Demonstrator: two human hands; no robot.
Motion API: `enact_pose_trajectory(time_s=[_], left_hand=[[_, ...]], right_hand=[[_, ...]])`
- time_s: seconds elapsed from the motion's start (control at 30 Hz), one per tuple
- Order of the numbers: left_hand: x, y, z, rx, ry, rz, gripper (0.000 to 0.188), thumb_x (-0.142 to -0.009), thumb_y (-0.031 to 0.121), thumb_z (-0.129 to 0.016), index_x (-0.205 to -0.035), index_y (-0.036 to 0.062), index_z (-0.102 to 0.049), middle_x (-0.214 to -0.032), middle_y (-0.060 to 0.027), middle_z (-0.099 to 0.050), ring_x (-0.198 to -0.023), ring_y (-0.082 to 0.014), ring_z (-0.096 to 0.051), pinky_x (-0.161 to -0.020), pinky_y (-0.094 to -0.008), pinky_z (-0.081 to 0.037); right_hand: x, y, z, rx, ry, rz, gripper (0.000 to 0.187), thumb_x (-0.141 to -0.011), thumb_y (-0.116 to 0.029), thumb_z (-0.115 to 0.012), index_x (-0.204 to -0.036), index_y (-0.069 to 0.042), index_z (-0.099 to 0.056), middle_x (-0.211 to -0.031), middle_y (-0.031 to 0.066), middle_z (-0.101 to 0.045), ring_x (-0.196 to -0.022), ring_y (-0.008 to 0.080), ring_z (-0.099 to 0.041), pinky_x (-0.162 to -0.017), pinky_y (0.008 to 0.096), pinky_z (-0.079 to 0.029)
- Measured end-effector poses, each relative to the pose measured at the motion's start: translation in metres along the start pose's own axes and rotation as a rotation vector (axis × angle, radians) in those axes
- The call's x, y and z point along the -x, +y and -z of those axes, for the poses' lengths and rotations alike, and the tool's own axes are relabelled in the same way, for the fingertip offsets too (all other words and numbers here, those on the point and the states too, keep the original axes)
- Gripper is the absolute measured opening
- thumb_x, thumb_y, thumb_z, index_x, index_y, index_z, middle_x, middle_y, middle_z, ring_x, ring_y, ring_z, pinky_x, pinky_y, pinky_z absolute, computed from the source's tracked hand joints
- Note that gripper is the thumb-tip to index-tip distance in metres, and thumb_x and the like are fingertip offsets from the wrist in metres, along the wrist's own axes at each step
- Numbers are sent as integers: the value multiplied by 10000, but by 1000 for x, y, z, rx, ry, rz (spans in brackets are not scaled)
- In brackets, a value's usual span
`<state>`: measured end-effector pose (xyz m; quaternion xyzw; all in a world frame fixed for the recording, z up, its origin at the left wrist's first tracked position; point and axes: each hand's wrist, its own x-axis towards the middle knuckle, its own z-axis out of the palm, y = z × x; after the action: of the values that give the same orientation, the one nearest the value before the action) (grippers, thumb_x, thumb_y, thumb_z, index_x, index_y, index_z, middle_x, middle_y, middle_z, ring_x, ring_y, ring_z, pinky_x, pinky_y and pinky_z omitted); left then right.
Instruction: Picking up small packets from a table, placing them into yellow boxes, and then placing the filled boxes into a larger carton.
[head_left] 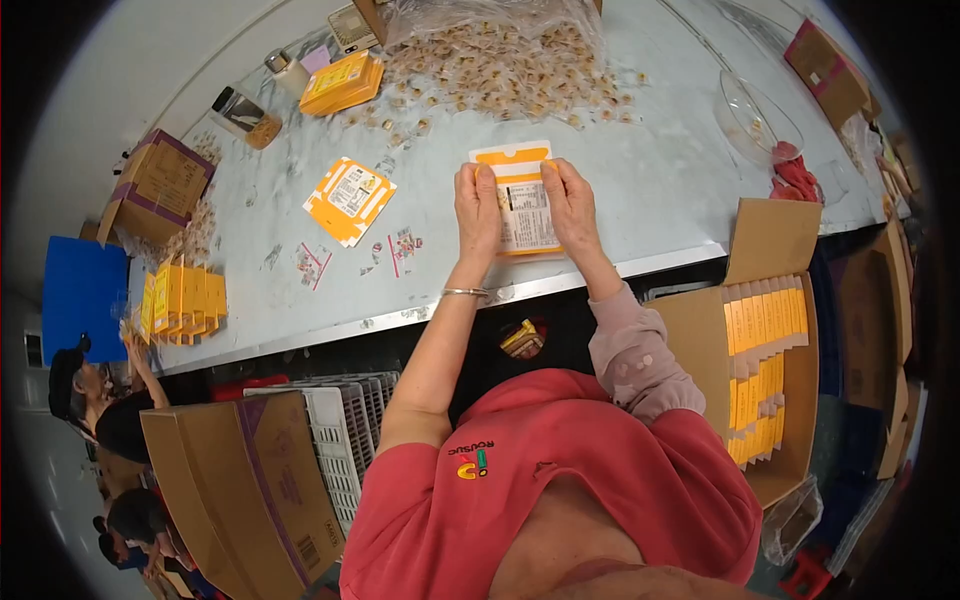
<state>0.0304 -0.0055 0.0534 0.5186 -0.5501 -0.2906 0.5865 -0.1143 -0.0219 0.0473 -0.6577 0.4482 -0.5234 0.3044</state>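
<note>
Over the near edge of the table, both my hands hold an orange and white folding carton (pixel 526 215), its printed side facing up and its top flap at the far end. My left hand (pixel 478 208) is closed on the carton's left side with the thumb on top. On the opposite side my right hand (pixel 573 208) grips it the same way. Left of my hands, flat unfolded cartons (pixel 350 200) of the same colours lie on the table. Small clear sachets with red strips (pixel 400 250) lie between these and my left wrist.
A big heap of small wrapped packets (pixel 500 75) spreads across the far table. Stacked orange cartons (pixel 342 84), a dark-lidded jar (pixel 246 117) and a clear bowl (pixel 757 115) stand around it. At right, an open cardboard box (pixel 690 340) holds rows of filled cartons. A co-worker (pixel 110 410) is at far left.
</note>
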Motion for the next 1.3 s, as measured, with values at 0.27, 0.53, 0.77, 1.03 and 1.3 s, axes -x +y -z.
enact_pose_trajectory(time_s=[0.27, 0.53, 0.77, 1.03, 1.3], left_hand=[[17, 40, -17, 405, 150, 174, 207, -827, 128, -575, -988, 53, -468, -849, -29, -530, -700, -85, -451, -630, -230, -413], [53, -3, 9, 270, -298, 230, 477, -810, 152, -668, -1189, 17, -412, -1084, -89, -550, -1026, -155, -536, -861, -296, -461], [52, -11, 10, 246, -160, 115, 495, -824, 237, -685, -1193, 43, -418, -1080, -56, -550, -958, -126, -544, -807, -267, -477], [60, 25, 7, 319, -231, 110, 565, -767, 116, -723, -1199, 55, -364, -1052, -94, -566, -957, -161, -572, -812, -292, -496], [59, 38, 12, -227, -160, -249, 510, -673, 144, -788, -1081, 53, -497, -917, -94, -634, -853, -251, -607, -744, -329, -480]], right_hand=[[11, -18, -9, -937, 323, -458, 184, -764, 15, -512, -925, -62, -465, -837, 15, -486, -746, 107, -467, -677, 241, -409], [25, -1, 13, -933, 67, -448, 241, -721, 6, -442, -951, -65, -446, -888, 29, -494, -793, 110, -476, -757, 236, -408], [30, -13, 21, -1038, -121, -490, 514, -807, -147, -607, -1258, -4, -408, -1151, 96, -519, -1067, 165, -501, -938, 271, -375], [43, -22, 41, -709, -274, -220, 703, -822, -150, -629, -1401, -6, -258, -1314, 108, -430, -1200, 185, -429, -998, 312, -352], [18, -37, 61, -20, -111, -82, 370, -811, -69, -629, -1142, 4, -479, -805, 77, -659, -731, 131, -633, -698, 240, -494]])
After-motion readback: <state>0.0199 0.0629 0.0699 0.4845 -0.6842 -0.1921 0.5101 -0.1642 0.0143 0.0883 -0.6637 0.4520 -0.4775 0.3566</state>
